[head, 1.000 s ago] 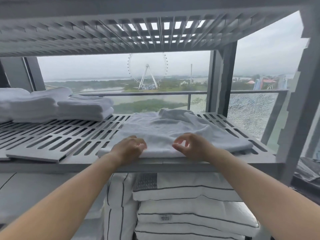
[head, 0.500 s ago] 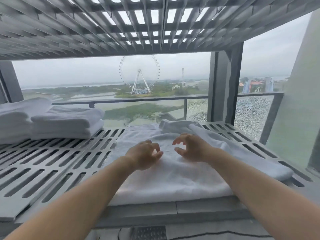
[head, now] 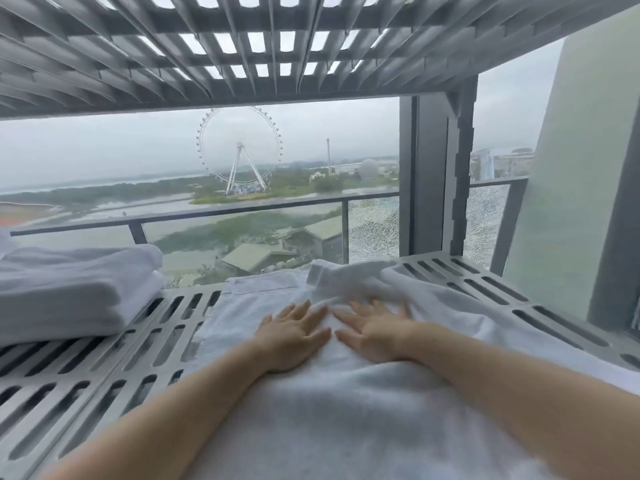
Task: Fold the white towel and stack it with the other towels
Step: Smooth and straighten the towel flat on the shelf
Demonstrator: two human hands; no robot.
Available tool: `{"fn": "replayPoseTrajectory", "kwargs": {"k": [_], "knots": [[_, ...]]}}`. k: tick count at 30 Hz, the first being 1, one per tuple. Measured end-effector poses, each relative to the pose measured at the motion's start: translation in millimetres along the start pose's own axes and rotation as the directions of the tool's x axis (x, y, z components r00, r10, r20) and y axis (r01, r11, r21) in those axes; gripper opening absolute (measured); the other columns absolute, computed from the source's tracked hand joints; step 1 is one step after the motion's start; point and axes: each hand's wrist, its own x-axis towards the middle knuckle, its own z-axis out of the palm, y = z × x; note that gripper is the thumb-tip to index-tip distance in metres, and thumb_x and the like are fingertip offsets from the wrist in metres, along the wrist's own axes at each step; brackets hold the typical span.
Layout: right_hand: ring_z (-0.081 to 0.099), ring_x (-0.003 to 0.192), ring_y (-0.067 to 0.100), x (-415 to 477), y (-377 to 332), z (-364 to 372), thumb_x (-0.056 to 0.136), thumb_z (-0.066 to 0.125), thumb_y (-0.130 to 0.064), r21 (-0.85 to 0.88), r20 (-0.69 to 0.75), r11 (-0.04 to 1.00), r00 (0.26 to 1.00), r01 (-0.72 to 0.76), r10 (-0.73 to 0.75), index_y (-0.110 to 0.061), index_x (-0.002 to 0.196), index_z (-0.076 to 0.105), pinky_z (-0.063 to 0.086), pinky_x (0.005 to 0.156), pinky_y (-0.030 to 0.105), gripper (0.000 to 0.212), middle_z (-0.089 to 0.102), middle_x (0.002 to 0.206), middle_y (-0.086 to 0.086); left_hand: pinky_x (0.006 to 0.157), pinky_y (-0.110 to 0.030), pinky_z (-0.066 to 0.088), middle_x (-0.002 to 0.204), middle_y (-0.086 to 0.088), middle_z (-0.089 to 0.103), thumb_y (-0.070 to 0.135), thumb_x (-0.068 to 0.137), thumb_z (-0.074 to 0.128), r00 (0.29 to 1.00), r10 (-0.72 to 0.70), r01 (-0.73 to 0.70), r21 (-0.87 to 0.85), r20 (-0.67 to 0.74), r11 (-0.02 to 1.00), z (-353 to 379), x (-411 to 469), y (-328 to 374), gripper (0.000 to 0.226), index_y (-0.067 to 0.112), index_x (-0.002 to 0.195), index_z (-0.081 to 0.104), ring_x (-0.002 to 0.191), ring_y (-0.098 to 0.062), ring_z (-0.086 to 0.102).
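Around: folded towels point(head: 69, 299) are stacked at my left, apart from the white towel point(head: 346, 427), with bare slots between them.
In the way: the white towel's far edge is bunched into a ridge just beyond my fingertips.
Surface: a grey slotted shelf point(head: 104, 368), with a slatted upper shelf point(head: 242, 46) overhead.
Room: glass behind, with a railing point(head: 242, 211), a Ferris wheel point(head: 239, 150) far off and a dark post point(head: 433, 174) at the right rear.
Grip: my left hand point(head: 294, 337) and right hand point(head: 375, 336) lie flat side by side, fingers spread, palms pressing down.
Towel: it is spread on the shelf beneath both palms and forearms.
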Motion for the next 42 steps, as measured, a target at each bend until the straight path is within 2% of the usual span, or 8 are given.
{"fn": "replayPoseTrajectory", "kwargs": {"k": [4, 9, 12, 18, 26, 33, 36, 42], "knots": [[-0.009, 0.143, 0.027, -5.1, -6.5, 1.7, 0.088, 0.017, -0.065, -0.022, 0.021, 1.000, 1.000, 0.013, -0.012, -0.046, 0.143, 0.003, -0.011, 0.109, 0.059, 0.059, -0.007, 0.157, -0.006, 0.115, -0.046, -0.001, 0.158, 0.009, -0.004, 0.064, 0.090, 0.020, 1.000, 0.002, -0.002, 0.026, 0.006, 1.000, 2.9, -9.8, -0.3, 0.059, 0.048, 0.143, -0.002, 0.144, -0.013, -0.004], [0.025, 0.137, 0.018, 14.1, -17.1, -17.5, 0.095, 0.036, -0.039, -0.053, -0.293, 0.972, 0.927, 0.228, -0.233, -0.021, 0.134, 0.041, 0.018, 0.111, 0.033, 0.044, 0.034, 0.147, 0.004, 0.115, -0.047, 0.000, 0.158, 0.008, -0.004, 0.063, 0.090, 0.019, 0.999, -0.032, 0.032, 0.034, -0.002, 0.999, 1.4, -25.8, 8.6, 0.058, 0.050, 0.141, -0.004, 0.145, -0.014, -0.004], [0.017, 0.141, 0.016, 34.0, -2.9, -20.2, 0.095, 0.034, -0.044, -0.091, -0.243, 0.947, 0.915, 0.308, -0.321, -0.027, 0.139, 0.035, 0.008, 0.116, 0.032, 0.047, 0.025, 0.153, 0.002, 0.115, -0.047, -0.001, 0.158, 0.008, -0.007, 0.063, 0.090, 0.018, 0.998, -0.068, 0.068, 0.050, 0.007, 0.996, 4.0, -34.9, 12.2, 0.059, 0.048, 0.142, -0.005, 0.144, -0.014, -0.007], [0.004, 0.144, 0.021, 57.8, 36.5, -31.1, 0.095, 0.028, -0.050, -0.120, -0.160, 0.971, 0.961, 0.208, -0.225, -0.026, 0.141, 0.031, 0.003, 0.117, 0.037, 0.053, 0.005, 0.157, 0.006, 0.115, -0.050, 0.001, 0.158, 0.008, -0.005, 0.066, 0.088, 0.020, 0.990, -0.116, 0.111, 0.056, 0.085, 0.992, -8.3, -28.6, 13.6, 0.064, 0.045, 0.144, -0.004, 0.144, -0.014, -0.006], [0.027, 0.136, 0.022, 85.5, 51.9, -53.4, 0.097, 0.033, -0.034, 0.080, -0.219, 0.946, 0.931, 0.314, -0.291, -0.023, 0.123, 0.054, 0.021, 0.108, 0.034, 0.035, 0.029, 0.149, 0.006, 0.112, -0.049, 0.022, 0.155, 0.002, 0.021, 0.064, 0.089, 0.025, 0.982, -0.178, 0.183, 0.074, -0.070, 0.980, -32.0, 73.3, 8.0, 0.066, 0.030, 0.145, 0.019, 0.142, -0.021, 0.019], [0.034, 0.133, 0.020, 128.6, 48.2, -54.9, 0.093, 0.037, -0.015, 0.336, -0.318, 0.890, 0.926, 0.309, -0.202, -0.018, 0.142, 0.027, 0.022, 0.110, 0.029, 0.050, 0.036, 0.147, 0.006, 0.103, -0.043, 0.037, 0.139, -0.007, 0.043, 0.045, 0.091, 0.039, 0.964, -0.192, 0.204, 0.050, -0.182, 0.978, -23.4, 135.2, 7.9, 0.051, 0.014, 0.131, 0.038, 0.128, -0.024, 0.041], [0.021, 0.140, 0.018, 141.8, 55.2, -42.3, 0.093, 0.043, -0.029, 0.210, -0.231, 0.944, 0.951, 0.253, -0.204, -0.017, 0.146, 0.016, 0.016, 0.115, 0.035, 0.061, 0.020, 0.155, 0.004, 0.108, -0.036, 0.029, 0.139, -0.010, 0.040, 0.043, 0.091, 0.043, 0.952, -0.182, 0.164, -0.090, -0.247, 0.982, -12.3, 132.0, -5.1, 0.050, 0.012, 0.130, 0.039, 0.130, -0.024, 0.035], [0.005, 0.143, 0.011, 137.4, 71.8, -38.9, 0.092, 0.023, -0.058, 0.090, -0.082, 0.990, 0.992, 0.108, -0.100, -0.028, 0.148, 0.006, -0.002, 0.115, 0.049, 0.065, 0.007, 0.157, -0.006, 0.113, -0.035, 0.017, 0.146, -0.008, 0.027, 0.052, 0.092, 0.034, 0.962, -0.207, 0.202, -0.048, -0.180, 0.978, -8.5, 117.9, -15.2, 0.059, 0.018, 0.140, 0.029, 0.137, -0.024, 0.024]]}}
